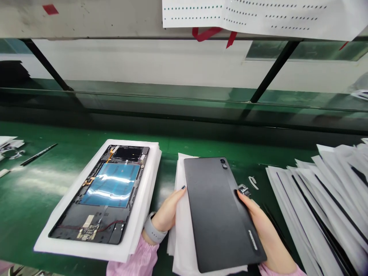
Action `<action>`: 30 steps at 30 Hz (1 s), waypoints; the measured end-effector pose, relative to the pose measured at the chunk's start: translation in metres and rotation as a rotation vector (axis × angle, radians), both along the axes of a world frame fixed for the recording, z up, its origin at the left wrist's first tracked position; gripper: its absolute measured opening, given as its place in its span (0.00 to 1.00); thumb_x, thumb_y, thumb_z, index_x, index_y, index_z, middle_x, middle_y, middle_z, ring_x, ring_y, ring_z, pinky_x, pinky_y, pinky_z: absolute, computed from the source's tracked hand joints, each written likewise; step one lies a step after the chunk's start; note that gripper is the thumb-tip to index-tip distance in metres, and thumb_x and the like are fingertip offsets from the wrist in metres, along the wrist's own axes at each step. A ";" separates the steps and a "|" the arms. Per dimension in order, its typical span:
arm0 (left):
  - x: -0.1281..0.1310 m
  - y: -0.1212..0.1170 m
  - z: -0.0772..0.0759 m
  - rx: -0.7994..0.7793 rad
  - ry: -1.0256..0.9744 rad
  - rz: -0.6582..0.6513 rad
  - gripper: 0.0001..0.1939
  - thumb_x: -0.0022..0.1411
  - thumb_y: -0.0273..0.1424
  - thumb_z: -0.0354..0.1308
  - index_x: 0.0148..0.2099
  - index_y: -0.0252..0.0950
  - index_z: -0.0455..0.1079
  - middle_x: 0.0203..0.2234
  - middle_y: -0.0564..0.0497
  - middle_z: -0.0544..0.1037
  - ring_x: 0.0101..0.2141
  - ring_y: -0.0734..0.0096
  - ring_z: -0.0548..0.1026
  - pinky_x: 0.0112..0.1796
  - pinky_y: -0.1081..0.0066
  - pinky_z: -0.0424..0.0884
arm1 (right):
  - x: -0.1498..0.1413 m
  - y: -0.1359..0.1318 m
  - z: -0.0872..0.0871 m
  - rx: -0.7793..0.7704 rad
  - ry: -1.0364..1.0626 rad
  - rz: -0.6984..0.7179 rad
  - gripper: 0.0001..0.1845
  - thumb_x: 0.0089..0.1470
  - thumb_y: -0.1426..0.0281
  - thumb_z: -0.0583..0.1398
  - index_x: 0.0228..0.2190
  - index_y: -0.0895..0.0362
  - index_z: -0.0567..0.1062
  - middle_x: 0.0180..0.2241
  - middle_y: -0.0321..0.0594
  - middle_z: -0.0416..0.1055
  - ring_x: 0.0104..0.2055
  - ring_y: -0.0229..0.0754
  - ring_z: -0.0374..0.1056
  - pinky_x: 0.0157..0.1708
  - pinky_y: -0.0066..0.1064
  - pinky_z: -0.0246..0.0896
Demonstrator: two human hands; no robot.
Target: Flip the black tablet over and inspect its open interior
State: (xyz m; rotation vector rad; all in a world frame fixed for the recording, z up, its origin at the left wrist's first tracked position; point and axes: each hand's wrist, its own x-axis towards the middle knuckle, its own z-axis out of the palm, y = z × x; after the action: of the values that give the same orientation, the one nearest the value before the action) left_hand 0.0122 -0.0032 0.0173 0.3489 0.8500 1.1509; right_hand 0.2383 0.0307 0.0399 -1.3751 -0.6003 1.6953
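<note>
R hand (pixel 260 222) grips dk grey tablet cover (pixel 220 218) w/ illegible logo (pixel 253 240).

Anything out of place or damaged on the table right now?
No damage stands out on the gray tablet. Small white scraps lie loose on the green table beyond the right hand, and the white sheets at far right fan out unevenly; both look untidy.

Glossy green tabletop (pixel 71 157), black slanted struts (pixel 274 72), pale wall (pixel 158 61)
</note>
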 end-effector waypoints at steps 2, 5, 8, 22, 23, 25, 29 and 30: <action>0.001 0.001 0.000 0.007 -0.021 -0.004 0.25 0.49 0.47 0.71 0.43 0.34 0.81 0.42 0.45 0.85 0.50 0.48 0.77 0.55 0.58 0.67 | 0.001 0.000 -0.003 -0.098 0.056 0.054 0.13 0.48 0.60 0.70 0.31 0.57 0.84 0.27 0.44 0.82 0.24 0.53 0.78 0.25 0.39 0.75; 0.000 0.001 0.000 0.008 -0.040 0.005 0.27 0.50 0.47 0.71 0.47 0.34 0.80 0.43 0.45 0.85 0.52 0.48 0.76 0.58 0.56 0.65 | 0.003 0.001 -0.007 -0.099 0.083 0.026 0.11 0.45 0.63 0.72 0.30 0.55 0.84 0.26 0.39 0.82 0.25 0.48 0.78 0.27 0.34 0.75; -0.001 0.001 0.000 -0.008 -0.054 -0.020 0.31 0.51 0.48 0.70 0.51 0.32 0.78 0.45 0.43 0.84 0.54 0.45 0.75 0.58 0.54 0.65 | 0.001 0.003 -0.006 -0.014 0.112 0.031 0.12 0.36 0.64 0.76 0.25 0.54 0.84 0.26 0.35 0.82 0.27 0.43 0.77 0.29 0.29 0.73; -0.006 0.002 0.002 -0.097 -0.019 -0.014 0.26 0.37 0.27 0.77 0.43 0.33 0.79 0.35 0.46 0.85 0.35 0.57 0.82 0.38 0.65 0.77 | 0.006 0.007 -0.020 0.004 -0.008 0.144 0.19 0.42 0.54 0.74 0.33 0.53 0.84 0.37 0.39 0.83 0.37 0.47 0.77 0.33 0.32 0.72; -0.007 0.003 0.003 -0.103 -0.018 -0.001 0.25 0.37 0.27 0.76 0.42 0.32 0.79 0.34 0.47 0.85 0.34 0.59 0.82 0.36 0.66 0.77 | 0.006 0.006 -0.020 0.025 -0.009 0.148 0.21 0.44 0.53 0.72 0.38 0.51 0.83 0.41 0.38 0.82 0.42 0.48 0.77 0.37 0.32 0.72; -0.009 0.004 0.003 -0.117 -0.016 0.035 0.23 0.39 0.27 0.75 0.41 0.32 0.79 0.32 0.48 0.85 0.32 0.61 0.81 0.35 0.66 0.78 | 0.006 0.007 -0.019 0.089 -0.013 0.154 0.26 0.48 0.52 0.70 0.48 0.46 0.79 0.50 0.35 0.79 0.51 0.48 0.74 0.45 0.32 0.71; -0.013 0.006 0.002 -0.148 -0.010 0.121 0.18 0.40 0.28 0.74 0.37 0.32 0.78 0.25 0.52 0.82 0.28 0.66 0.80 0.32 0.69 0.77 | 0.008 0.007 -0.016 0.132 0.036 0.169 0.27 0.44 0.54 0.72 0.47 0.45 0.80 0.51 0.33 0.79 0.52 0.49 0.74 0.45 0.32 0.71; -0.014 0.006 0.002 -0.153 -0.010 0.135 0.17 0.39 0.28 0.74 0.36 0.32 0.78 0.24 0.53 0.81 0.27 0.67 0.79 0.31 0.69 0.77 | 0.009 0.007 -0.015 0.111 0.050 0.185 0.26 0.42 0.55 0.73 0.44 0.47 0.81 0.47 0.35 0.81 0.49 0.50 0.76 0.42 0.33 0.72</action>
State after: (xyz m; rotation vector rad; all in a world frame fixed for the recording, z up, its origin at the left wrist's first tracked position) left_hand -0.0015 0.0027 0.0195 0.1611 0.9586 1.2029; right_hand 0.2470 0.0372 0.0245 -1.2262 -0.8015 1.8085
